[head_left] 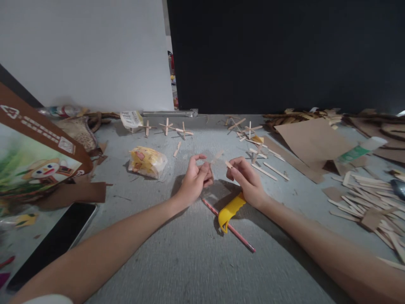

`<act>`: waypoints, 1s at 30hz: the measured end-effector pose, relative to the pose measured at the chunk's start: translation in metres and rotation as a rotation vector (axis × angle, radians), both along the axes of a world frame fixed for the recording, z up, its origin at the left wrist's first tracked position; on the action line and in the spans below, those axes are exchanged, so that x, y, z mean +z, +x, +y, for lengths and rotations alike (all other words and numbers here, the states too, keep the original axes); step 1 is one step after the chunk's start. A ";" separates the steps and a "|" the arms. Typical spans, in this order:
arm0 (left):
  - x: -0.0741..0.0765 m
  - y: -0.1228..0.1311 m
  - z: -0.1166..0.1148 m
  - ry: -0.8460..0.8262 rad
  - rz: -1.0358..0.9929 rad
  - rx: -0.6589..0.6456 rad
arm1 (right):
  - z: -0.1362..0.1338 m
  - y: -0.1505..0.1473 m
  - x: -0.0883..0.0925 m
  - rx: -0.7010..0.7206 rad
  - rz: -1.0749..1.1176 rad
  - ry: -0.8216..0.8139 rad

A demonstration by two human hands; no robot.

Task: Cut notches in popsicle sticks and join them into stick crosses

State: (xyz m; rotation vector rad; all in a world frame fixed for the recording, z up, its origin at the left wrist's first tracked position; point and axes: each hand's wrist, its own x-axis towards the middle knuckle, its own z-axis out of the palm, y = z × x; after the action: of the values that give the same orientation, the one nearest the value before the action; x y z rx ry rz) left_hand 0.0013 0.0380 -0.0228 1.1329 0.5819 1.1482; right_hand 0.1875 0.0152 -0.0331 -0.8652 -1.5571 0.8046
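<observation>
A short piece of wooden craft stick [228, 164] is pinched between the thumb and fingers of my right hand [248, 179]. Just below that hand is a yellow utility knife [231, 210], lying across a pink patterned pencil [238, 236] on the table. My left hand [198, 175] faces it with thumb and fingers curled together; what they hold, if anything, is unclear. Between the hands a pale stick piece [217, 157] looks blurred. Beyond my left hand lies another short stick piece [177, 149].
Crossed-stick figures [166, 126] stand at the back. A yellow printed plastic packet [147, 162], a phone [53, 245] and a brown printed bag [41, 156] are on the left. Loose sticks [373, 198], cardboard [316, 141] and a green-white tube [362, 150] lie right. Panels rise behind.
</observation>
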 end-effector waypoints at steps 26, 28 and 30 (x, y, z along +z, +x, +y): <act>-0.005 0.008 -0.026 0.267 0.016 0.041 | -0.016 -0.007 0.001 -0.230 -0.487 0.821; -0.005 0.008 -0.027 0.291 0.017 0.049 | -0.017 -0.008 0.004 -0.233 -0.498 0.843; -0.005 0.008 -0.027 0.289 0.012 0.045 | -0.017 -0.009 0.005 -0.238 -0.518 0.854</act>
State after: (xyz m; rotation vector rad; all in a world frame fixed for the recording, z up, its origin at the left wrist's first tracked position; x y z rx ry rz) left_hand 0.0095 0.0112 -0.0281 1.3793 0.4615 1.2937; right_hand 0.1786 -0.0021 -0.0280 -0.6036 -1.9517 -0.3055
